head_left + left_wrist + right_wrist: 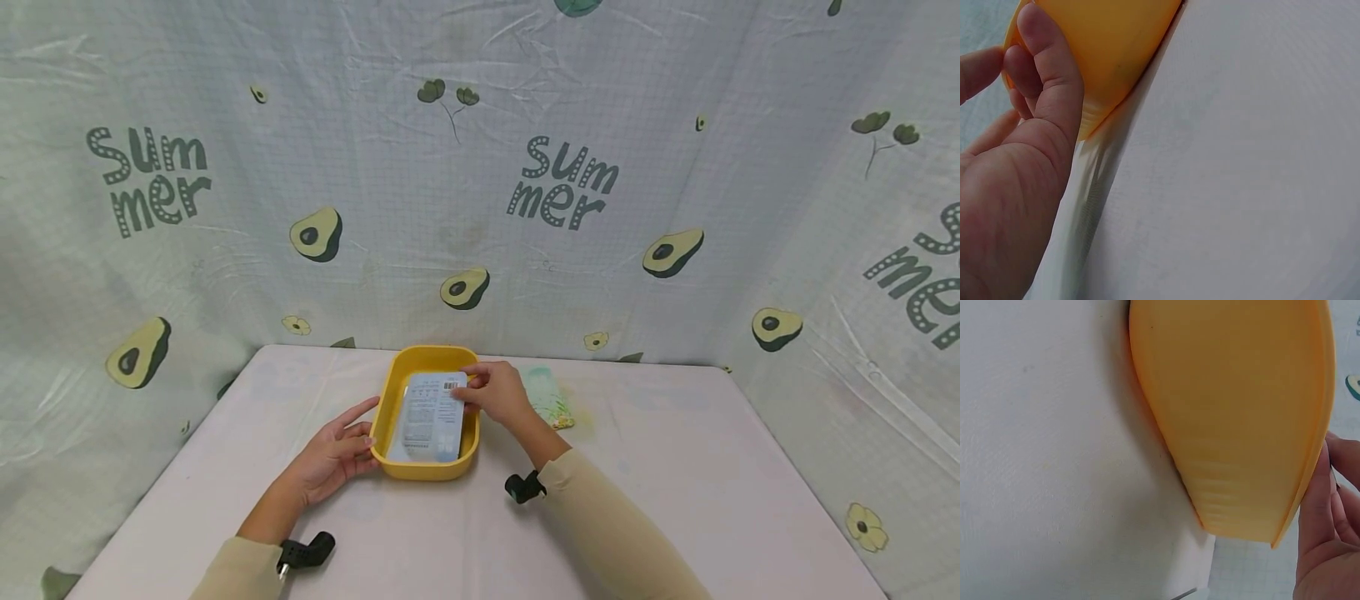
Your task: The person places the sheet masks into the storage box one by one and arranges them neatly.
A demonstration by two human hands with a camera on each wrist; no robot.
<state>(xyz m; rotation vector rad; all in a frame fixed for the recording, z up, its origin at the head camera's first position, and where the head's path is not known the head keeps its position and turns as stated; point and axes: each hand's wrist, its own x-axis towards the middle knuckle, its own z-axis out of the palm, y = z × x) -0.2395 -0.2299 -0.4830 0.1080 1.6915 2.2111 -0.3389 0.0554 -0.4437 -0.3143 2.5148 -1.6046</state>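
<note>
A yellow plastic bin (431, 472) sits on the white-covered table, its rim facing up. Inside it a flat whitish sachet (429, 417) lies tilted, showing printed text and a barcode. My right hand (498, 395) pinches the sachet's upper right corner at the bin's right rim. In the right wrist view, those fingers (1316, 506) are beside the rim, and only a thin edge of the sachet shows. My left hand (333, 458) touches the bin's outer left side with its fingertips, which the left wrist view shows bent lightly at the rim.
A pale green flat packet (546, 397) with a floral print lies on the table right of the bin, partly behind my right hand. A hanging cloth (465, 217) printed with avocados and lettering stands behind the table (660, 467) and along its sides.
</note>
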